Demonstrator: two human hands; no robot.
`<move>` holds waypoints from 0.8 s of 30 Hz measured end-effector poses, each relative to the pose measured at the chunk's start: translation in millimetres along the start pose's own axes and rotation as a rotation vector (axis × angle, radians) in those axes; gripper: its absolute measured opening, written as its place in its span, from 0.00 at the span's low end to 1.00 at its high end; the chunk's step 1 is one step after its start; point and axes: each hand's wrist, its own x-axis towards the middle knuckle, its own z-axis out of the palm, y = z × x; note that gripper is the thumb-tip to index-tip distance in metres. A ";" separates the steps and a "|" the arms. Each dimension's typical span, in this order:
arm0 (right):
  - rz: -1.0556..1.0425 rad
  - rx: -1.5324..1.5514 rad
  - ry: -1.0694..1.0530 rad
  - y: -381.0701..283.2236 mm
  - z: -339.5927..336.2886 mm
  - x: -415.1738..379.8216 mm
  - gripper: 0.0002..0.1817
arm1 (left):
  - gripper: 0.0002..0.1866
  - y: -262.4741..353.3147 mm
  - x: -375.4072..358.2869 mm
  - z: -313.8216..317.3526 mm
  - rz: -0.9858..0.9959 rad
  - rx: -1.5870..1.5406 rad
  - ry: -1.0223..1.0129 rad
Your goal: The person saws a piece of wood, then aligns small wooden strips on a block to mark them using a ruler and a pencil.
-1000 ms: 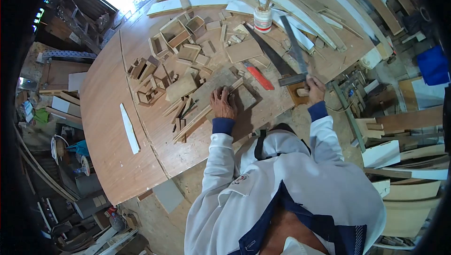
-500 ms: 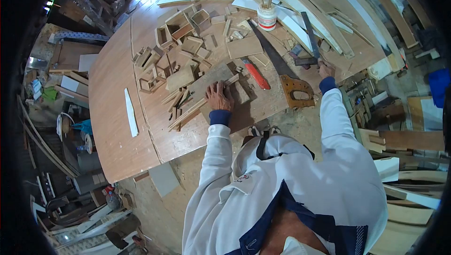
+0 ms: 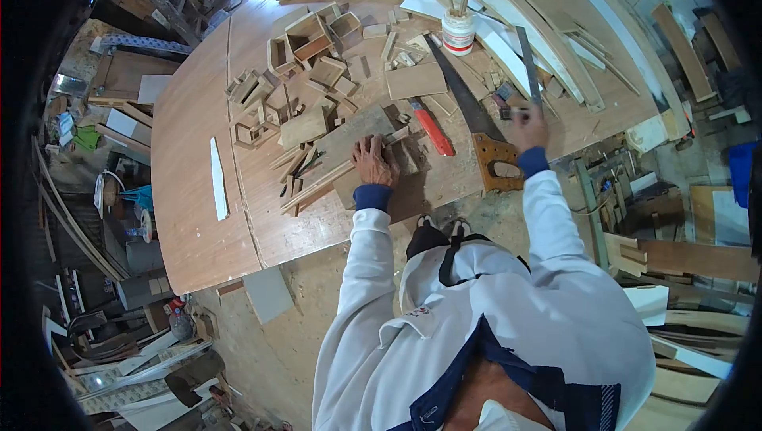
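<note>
My left hand (image 3: 374, 163) presses over thin wooden strips (image 3: 321, 186), its fingers curled across them. The strips lie slantwise over a flat grey-brown board (image 3: 353, 139) near the table's front edge. My right hand (image 3: 530, 128) is at the corner of a try square, whose dark metal blade (image 3: 527, 59) points away from me. The hand covers much of the square's stock, and its fingers are blurred. Just left of that hand lies a handsaw with a wooden handle (image 3: 494, 163). A red-handled cutter (image 3: 432, 129) rests between the board and the saw.
Small wooden boxes and offcuts (image 3: 305, 42) cover the table's middle. A white glue tub (image 3: 458, 34) with sticks in it stands behind the saw. Long curved wood pieces (image 3: 548, 42) lie at the back right. A white tapered strip (image 3: 218, 178) lies on the left.
My right hand has moved left, from the end of the try square's stock to over its corner. The left hand stays on the strips. The view has shifted slightly.
</note>
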 end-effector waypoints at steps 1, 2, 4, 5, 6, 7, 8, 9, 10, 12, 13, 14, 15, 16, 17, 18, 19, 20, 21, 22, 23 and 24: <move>-0.141 0.037 -0.055 -19.5 9.8 -7.0 0.11 | 0.13 -0.6 -1.5 1.8 -0.004 0.001 -0.003; -0.234 0.018 -0.147 -39.1 20.7 -11.7 0.12 | 0.12 -1.8 -2.5 3.8 -0.006 0.017 0.022; -0.376 -0.089 -0.319 -70.2 48.1 -20.0 0.14 | 0.12 -3.9 -0.8 4.0 -0.004 0.035 0.052; -0.421 -0.182 -0.398 -82.2 62.0 -24.9 0.17 | 0.11 -4.2 -0.5 3.2 -0.011 0.002 0.035; -0.421 -0.184 -0.394 -94.7 72.2 -31.6 0.17 | 0.11 -3.8 -0.8 3.1 -0.019 -0.033 0.017; -0.427 -0.287 -0.387 -105.5 80.1 -40.4 0.20 | 0.12 -1.5 -1.1 2.2 -0.024 -0.031 0.031; -0.434 -0.390 -0.381 -111.7 85.4 -45.0 0.23 | 0.12 -0.6 -1.1 1.6 -0.027 -0.036 0.032; -0.373 -0.464 -0.496 -112.9 92.3 -45.4 0.25 | 0.13 -1.9 -2.0 1.7 -0.028 -0.025 0.020; -0.379 -0.469 -0.498 -112.4 96.5 -45.8 0.25 | 0.13 -2.5 -2.0 1.7 -0.029 -0.014 0.009; -0.290 -0.509 -0.608 -112.8 99.0 -43.5 0.24 | 0.14 -2.5 -1.0 3.0 -0.043 -0.046 0.012; -0.199 -0.510 -0.668 -117.2 97.0 -39.8 0.23 | 0.13 -1.7 -1.7 2.0 -0.033 -0.048 0.027; -0.196 -0.512 -0.666 -116.3 99.5 -39.3 0.23 | 0.13 -1.1 -1.7 0.9 -0.019 -0.051 0.041; -0.150 -0.517 -0.603 -114.4 101.5 -38.3 0.23 | 0.13 -1.5 -0.9 0.9 -0.050 -0.054 -0.001; -0.104 -0.520 -0.541 -111.7 102.7 -36.6 0.23 | 0.13 -0.9 -0.6 1.7 -0.043 -0.060 -0.004; -0.098 -0.522 -0.536 -109.3 104.7 -32.7 0.23 | 0.14 -0.6 -0.4 2.3 -0.048 -0.060 0.003; -0.087 -0.526 -0.544 -110.2 105.0 -29.6 0.22 | 0.14 -0.6 -0.7 2.4 -0.053 -0.058 0.006; -0.077 -0.530 -0.554 -110.5 104.9 -29.3 0.22 | 0.14 -0.6 -0.7 3.0 -0.049 -0.061 0.000; -0.068 -0.532 -0.553 -110.4 104.6 -30.9 0.22 | 0.14 -0.6 -0.9 3.7 -0.063 -0.067 -0.003; -0.067 -0.509 -0.552 -117.6 99.4 -32.4 0.21 | 0.14 -1.1 -1.4 4.0 -0.076 -0.073 -0.007; -0.067 -0.486 -0.549 -123.8 93.4 -33.4 0.21 | 0.14 -1.5 -2.0 4.1 -0.071 -0.076 -0.013; -0.059 -0.488 -0.547 -127.6 87.4 -35.2 0.21 | 0.14 -1.7 -2.6 3.9 -0.074 -0.071 -0.011; -0.057 -0.491 -0.502 -130.9 80.8 -36.9 0.19 | 0.14 -1.0 -1.8 3.5 -0.076 -0.068 -0.007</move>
